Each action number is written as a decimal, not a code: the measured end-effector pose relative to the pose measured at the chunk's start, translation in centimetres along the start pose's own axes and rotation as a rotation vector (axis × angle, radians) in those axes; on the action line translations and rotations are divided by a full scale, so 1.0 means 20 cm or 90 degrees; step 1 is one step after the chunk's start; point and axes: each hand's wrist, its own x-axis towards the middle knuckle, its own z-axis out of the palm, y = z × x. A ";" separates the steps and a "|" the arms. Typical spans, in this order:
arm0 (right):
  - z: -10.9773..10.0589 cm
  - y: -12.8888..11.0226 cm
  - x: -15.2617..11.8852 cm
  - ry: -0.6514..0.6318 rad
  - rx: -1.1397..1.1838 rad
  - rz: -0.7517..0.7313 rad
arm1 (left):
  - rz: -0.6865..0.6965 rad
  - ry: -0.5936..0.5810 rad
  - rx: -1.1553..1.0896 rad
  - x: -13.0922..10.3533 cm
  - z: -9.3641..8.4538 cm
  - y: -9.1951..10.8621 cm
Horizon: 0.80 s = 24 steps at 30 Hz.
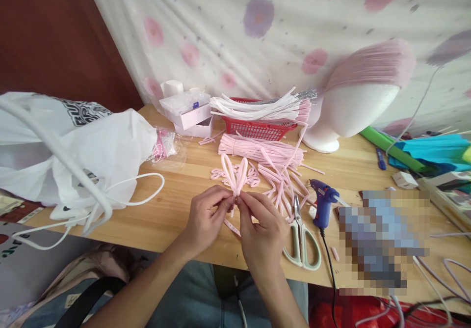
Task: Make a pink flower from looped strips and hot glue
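Observation:
My left hand (209, 215) and my right hand (262, 225) meet over the front of the wooden table. Their fingertips pinch the base of a pink fuzzy piece bent into upright loops (234, 175), like rabbit ears. Behind it lie small pink loops (253, 177) and a thick bundle of pink pipe cleaners (257, 150). Loose pink strips (281, 183) spread out to the right. Scissors with pale green handles (301, 244) lie beside my right hand, tips pointing away. A blue glue gun (324, 203) rests farther right.
A red basket (253, 129) carries white pipe cleaners (253, 110). A white foam head (353, 112) with a pink cap stands behind on the right. White bags (110, 146) and a white curved tube (62, 156) fill the left. Boxes (191, 117) sit at the back.

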 end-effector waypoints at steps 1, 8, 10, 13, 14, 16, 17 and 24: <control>0.00 0.00 0.00 -0.001 0.003 0.002 | 0.001 0.001 -0.002 0.00 0.00 0.00; 0.00 0.00 -0.01 0.001 0.017 0.008 | -0.012 -0.012 -0.009 -0.01 0.00 -0.01; 0.00 0.00 -0.01 0.015 0.014 0.002 | -0.012 -0.011 -0.015 -0.01 0.00 -0.01; 0.00 -0.01 -0.01 0.036 0.011 -0.008 | -0.010 -0.009 -0.020 -0.01 0.01 0.00; 0.00 -0.01 -0.01 0.040 0.011 -0.008 | -0.011 -0.008 -0.021 -0.01 0.01 0.00; 0.00 -0.01 -0.01 0.042 0.012 -0.007 | -0.015 -0.005 -0.023 -0.01 0.01 0.00; 0.01 0.00 -0.01 0.041 0.013 -0.005 | -0.017 -0.004 -0.024 -0.01 0.01 0.00; 0.00 0.00 -0.01 0.012 0.040 0.034 | -0.004 0.009 -0.006 -0.01 0.01 0.00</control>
